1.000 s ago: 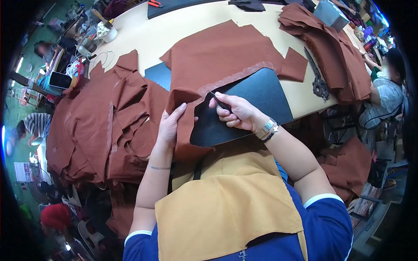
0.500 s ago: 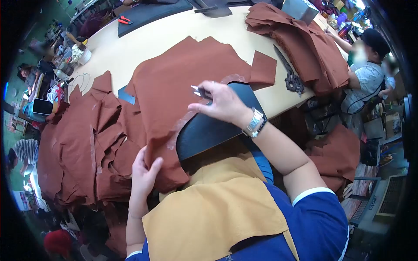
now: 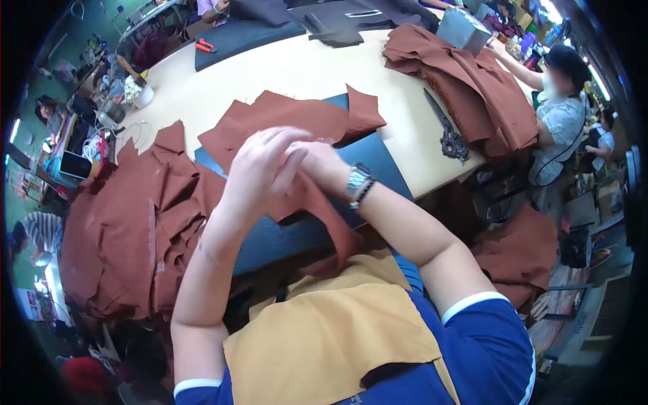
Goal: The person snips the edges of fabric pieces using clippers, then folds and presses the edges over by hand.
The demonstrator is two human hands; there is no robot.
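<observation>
Left hand overlaps right hand above brown cloth. Left fingers blurred, right fingers hidden; cannot tell grip. Cloth lies partly over dark board on bench.

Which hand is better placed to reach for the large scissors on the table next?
Probably the right hand: it lies nearer the scissors, while the left hand is farther off and partly covers the right in this view.

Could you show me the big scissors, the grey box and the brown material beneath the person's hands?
Big scissors (image 3: 445,125): head view, where blades meet handles.
Grey box (image 3: 459,32): head view, its near side.
Brown material (image 3: 290,113): head view, its flat far part.
</observation>
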